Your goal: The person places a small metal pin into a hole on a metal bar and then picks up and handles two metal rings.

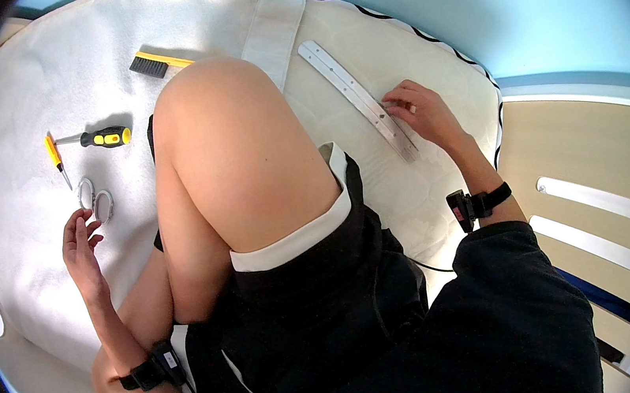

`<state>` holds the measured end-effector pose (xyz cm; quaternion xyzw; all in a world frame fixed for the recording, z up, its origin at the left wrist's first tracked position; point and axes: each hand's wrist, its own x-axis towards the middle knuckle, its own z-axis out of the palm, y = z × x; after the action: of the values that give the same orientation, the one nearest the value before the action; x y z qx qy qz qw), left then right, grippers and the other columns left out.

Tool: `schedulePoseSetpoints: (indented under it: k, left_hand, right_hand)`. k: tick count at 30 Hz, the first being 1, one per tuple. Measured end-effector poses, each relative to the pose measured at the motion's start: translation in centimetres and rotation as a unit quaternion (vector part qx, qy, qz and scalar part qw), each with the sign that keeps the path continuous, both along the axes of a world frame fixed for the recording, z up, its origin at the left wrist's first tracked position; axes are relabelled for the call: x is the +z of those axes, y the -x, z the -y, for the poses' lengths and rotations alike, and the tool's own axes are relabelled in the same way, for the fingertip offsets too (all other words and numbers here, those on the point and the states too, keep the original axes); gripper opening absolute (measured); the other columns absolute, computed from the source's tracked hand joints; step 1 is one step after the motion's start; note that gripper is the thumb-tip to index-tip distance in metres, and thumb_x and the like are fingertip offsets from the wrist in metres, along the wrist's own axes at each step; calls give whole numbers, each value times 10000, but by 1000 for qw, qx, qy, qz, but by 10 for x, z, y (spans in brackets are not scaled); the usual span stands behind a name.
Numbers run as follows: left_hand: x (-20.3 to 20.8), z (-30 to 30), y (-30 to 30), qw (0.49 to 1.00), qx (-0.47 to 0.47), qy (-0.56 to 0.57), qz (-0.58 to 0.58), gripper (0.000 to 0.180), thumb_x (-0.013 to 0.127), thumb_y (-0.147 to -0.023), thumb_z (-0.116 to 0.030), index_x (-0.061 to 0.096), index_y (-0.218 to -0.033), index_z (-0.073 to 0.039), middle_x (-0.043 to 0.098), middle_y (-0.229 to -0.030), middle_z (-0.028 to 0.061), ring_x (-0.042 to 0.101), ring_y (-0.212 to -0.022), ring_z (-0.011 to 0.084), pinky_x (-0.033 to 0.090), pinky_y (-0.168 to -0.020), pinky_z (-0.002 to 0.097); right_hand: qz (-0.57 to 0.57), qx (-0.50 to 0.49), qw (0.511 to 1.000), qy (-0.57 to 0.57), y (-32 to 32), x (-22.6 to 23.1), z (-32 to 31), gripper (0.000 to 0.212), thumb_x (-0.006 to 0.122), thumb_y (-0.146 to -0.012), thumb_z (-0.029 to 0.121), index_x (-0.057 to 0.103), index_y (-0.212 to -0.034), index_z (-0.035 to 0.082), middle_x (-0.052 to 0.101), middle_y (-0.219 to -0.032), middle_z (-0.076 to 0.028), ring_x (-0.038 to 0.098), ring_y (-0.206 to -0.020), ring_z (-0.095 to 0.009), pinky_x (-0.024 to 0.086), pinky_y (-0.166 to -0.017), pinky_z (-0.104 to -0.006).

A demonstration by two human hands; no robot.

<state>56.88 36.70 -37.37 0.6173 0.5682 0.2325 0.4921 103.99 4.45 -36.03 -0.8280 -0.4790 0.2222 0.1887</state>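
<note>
Left hand (83, 247): fingers bent loosely, tips at the near edge of a pair of silver loops (104, 205); whether this grip pinches them or merely rests there, I cannot tell. Right hand (424, 114): thumb and fingers drawn close at the right edge of a long pale strip with holes (345, 86); pressure on it I cannot tell from my remote post. Strip, one: lying aslant on the pale padded surface (304, 110), right of the raised knee (232, 140). Screwdriver, one, black and yellow (107, 137), far of the loops; slim yellow-handled tool, one (54, 154), at its shaft end. Brush, one, yellow with black bristles (149, 65), far left, partly behind the knee. Hazards, as I judge them: a fingertip-only hold could let the strip skid on soft padding; a leftward swing could strike the knee; a careless left reach could meet the slim tool's tip.
</note>
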Motion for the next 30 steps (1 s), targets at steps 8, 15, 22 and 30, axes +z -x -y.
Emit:
schedulePoseSetpoints:
  k: [8, 15, 22, 30]
  left_hand:
    - [1, 0, 2, 1000, -1, 2, 12, 343, 500, -973, -282, 578, -1184, -23, 633, -1089, 63, 606, -943, 145, 454, -779, 277]
    - [-3, -3, 3, 1000, -2, 9, 1, 350, 504, -969, -291, 576, -1186, -25, 627, -1095, 59, 605, -944, 146, 451, -775, 276]
    - [-1, -1, 3, 1000, -13, 4, 17, 343, 502, -972, -296, 583, -1172, -30, 626, -1101, 58, 604, -945, 145, 451, -777, 274]
    - [-2, 0, 2, 1000, -9, 6, -2, 334, 506, -971, -293, 589, -1163, -33, 628, -1092, 56, 604, -944, 143, 454, -784, 278]
  right_hand:
    - [23, -2, 999, -30, 0, -8, 0, 129, 620, -876, 141, 642, -954, 40, 603, -905, -95, 615, -796, -253, 506, -722, -330]
    - [41, -14, 999, -7, 0, -12, -6, 168, 623, -873, 187, 664, -936, 37, 620, -911, -102, 609, -767, -262, 498, -708, -341]
    - [-6, -48, 999, 5, -4, -10, -11, 167, 619, -869, 177, 676, -923, 29, 627, -898, -108, 611, -782, -263, 498, -729, -352]
    - [71, -41, 995, 47, 2, -6, -17, 181, 630, -845, 189, 658, -899, 18, 661, -892, -136, 646, -793, -275, 517, -733, -346]
